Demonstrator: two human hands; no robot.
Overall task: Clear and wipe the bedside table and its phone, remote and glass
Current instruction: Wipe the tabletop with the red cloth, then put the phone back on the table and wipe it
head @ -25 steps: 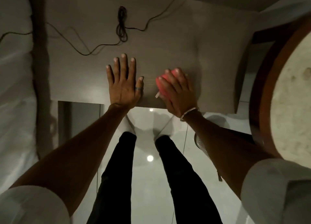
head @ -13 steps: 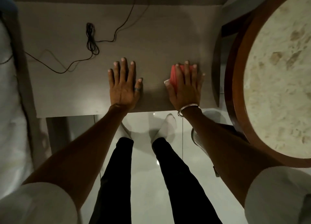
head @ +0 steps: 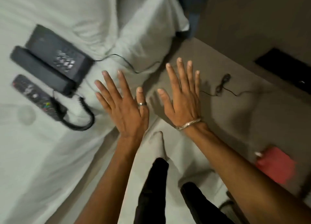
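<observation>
On the far left of the white bed (head: 42, 156) we see the task's things laid out clear of the table: a faint round shape that may be the glass (head: 26, 114), too blurred for us to be sure, then the remote (head: 36, 96) just beside it, and the phone (head: 50, 60) farther from us with its coiled cord looping near. Our left hand (head: 125, 109) hovers flat over the bed's edge, fingers spread and holding nothing. Our right hand (head: 182, 97) hovers over the left end of the bedside table (head: 252, 123), fingers likewise splayed and empty. Right of it a thin black cable (head: 222, 84) lies on the tabletop, and at the near right corner sits the red cloth (head: 276, 165). We judge the tabletop wiped and the items next: the move calls for reaching left for the phone or remote, and fetching the cloth from well apart on the right.
</observation>
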